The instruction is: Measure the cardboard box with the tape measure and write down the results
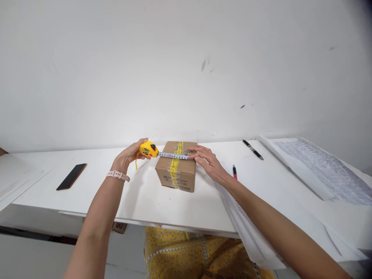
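A small brown cardboard box (pixel 178 175) with a strip of yellow printed tape over its top stands on the white table. My left hand (pixel 132 152) is closed around a yellow tape measure (pixel 148 149), held just left of the box with its strap hanging down. The measuring blade (pixel 176 155) is pulled out across the box top, its numbers facing up. My right hand (pixel 207 162) pinches the blade's end at the box's right top edge; the very tip is hidden by the fingers.
A dark phone (pixel 71 176) lies on the white table (pixel 139 193) at the left. On the right are a black pen (pixel 252 149), a red and black pen (pixel 235 171), loose white sheets (pixel 279 217) and a written-on paper stack (pixel 325 170). The white wall rises behind.
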`<state>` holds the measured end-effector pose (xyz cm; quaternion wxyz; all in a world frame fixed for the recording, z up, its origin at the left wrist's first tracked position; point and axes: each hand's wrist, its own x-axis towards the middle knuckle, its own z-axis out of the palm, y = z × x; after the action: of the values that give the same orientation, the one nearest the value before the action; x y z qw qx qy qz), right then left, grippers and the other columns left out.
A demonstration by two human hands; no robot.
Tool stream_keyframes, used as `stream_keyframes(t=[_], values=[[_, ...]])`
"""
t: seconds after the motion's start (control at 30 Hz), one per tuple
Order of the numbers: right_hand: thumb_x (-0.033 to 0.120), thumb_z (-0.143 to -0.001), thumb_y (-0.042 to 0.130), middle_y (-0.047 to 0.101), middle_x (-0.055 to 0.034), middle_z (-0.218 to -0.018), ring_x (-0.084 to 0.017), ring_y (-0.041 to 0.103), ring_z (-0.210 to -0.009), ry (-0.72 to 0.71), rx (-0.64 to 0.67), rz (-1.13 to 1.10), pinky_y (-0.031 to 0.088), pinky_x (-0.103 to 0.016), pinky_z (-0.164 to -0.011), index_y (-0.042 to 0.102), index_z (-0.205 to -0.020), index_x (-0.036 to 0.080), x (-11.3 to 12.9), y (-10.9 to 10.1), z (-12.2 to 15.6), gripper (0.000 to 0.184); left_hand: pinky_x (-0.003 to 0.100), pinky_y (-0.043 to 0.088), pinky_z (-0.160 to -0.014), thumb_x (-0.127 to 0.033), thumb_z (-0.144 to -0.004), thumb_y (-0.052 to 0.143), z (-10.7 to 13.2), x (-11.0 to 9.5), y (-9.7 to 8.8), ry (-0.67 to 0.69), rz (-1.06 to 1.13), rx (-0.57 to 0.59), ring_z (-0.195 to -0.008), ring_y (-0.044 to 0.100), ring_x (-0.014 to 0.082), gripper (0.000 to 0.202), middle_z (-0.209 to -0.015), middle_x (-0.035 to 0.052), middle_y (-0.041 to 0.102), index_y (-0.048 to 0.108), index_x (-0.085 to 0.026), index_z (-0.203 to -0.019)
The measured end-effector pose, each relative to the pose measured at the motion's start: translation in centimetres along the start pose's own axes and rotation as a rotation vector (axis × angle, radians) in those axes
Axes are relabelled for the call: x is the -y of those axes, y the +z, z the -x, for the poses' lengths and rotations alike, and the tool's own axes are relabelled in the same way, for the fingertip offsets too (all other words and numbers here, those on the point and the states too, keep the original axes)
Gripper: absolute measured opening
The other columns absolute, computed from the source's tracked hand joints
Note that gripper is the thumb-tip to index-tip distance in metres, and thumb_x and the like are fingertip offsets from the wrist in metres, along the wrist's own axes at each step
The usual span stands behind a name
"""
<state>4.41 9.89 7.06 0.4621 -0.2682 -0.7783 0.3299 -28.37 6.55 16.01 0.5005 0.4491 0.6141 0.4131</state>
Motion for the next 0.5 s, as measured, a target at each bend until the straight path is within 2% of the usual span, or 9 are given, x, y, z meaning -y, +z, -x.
stream_keyframes(t=[0.1,0.2,0.27,0.37,0.43,0.5], values=[[0.043,-0.090,0.059,0.067,-0.0024,-0.128,-0.031,0.044,-0.136,-0.047,0.006,0.098,0.030,-0.059,-0.111,0.072,-0.095,0.030,0.3,-0.2,0.0,0.019,0.027,0.055,-0.051,-0.053,-0.081,0.068,0.2,-0.1,0.2,0.007,-0.013,0.001,-0.063,0.070,0.0215,0.042,-0.082,0.0148,0.075,0.064,-0.013,-0.093],[0.036,-0.094,0.055,0.073,-0.0050,-0.112,-0.029,0.060,-0.112,-0.153,0.026,0.208,0.038,-0.056,-0.102,0.070,-0.094,0.027,0.5,-0.5,-0.3,0.018,0.027,0.055,-0.053,-0.054,-0.083,0.067,1.0,-0.3,0.7,0.013,-0.032,-0.006,-0.063,0.071,0.0220,0.045,-0.087,0.0171,0.075,0.065,-0.011,-0.094],[0.032,-0.095,0.052,0.073,-0.0068,-0.101,-0.027,0.062,-0.097,-0.198,0.050,0.240,0.045,-0.051,-0.091,0.069,-0.092,0.025,1.1,-1.1,-0.6,0.018,0.027,0.056,-0.054,-0.055,-0.084,0.065,2.1,-0.4,1.0,0.036,-0.040,-0.004,-0.063,0.071,0.0212,0.046,-0.089,0.0173,0.075,0.065,-0.010,-0.095],[0.029,-0.095,0.051,0.071,-0.0084,-0.100,-0.026,0.061,-0.094,-0.237,0.070,0.219,0.049,-0.045,-0.082,0.068,-0.095,0.024,2.9,-2.5,-1.3,0.018,0.025,0.054,-0.053,-0.056,-0.083,0.065,4.9,-0.7,1.2,0.095,-0.052,0.021,-0.067,0.071,0.0214,0.051,-0.094,0.0164,0.075,0.067,-0.011,-0.106],[0.028,-0.095,0.051,0.070,-0.0081,-0.102,-0.025,0.060,-0.097,-0.281,0.094,0.189,0.049,-0.044,-0.083,0.069,-0.097,0.024,4.8,-3.7,-1.7,0.018,0.025,0.053,-0.050,-0.057,-0.079,0.069,7.3,-0.7,1.5,0.135,-0.078,0.117,-0.073,0.072,0.0239,0.062,-0.101,0.0158,0.074,0.063,-0.014,-0.123],[0.028,-0.095,0.052,0.070,-0.0070,-0.103,-0.024,0.060,-0.100,-0.326,0.149,0.152,0.048,-0.042,-0.085,0.069,-0.098,0.025,6.7,-4.7,-2.2,0.018,0.026,0.053,-0.052,-0.057,-0.073,0.074,9.7,-0.3,2.1,0.163,-0.125,0.330,-0.081,0.071,0.0262,0.076,-0.112,0.0157,0.071,0.056,-0.018,-0.136]])
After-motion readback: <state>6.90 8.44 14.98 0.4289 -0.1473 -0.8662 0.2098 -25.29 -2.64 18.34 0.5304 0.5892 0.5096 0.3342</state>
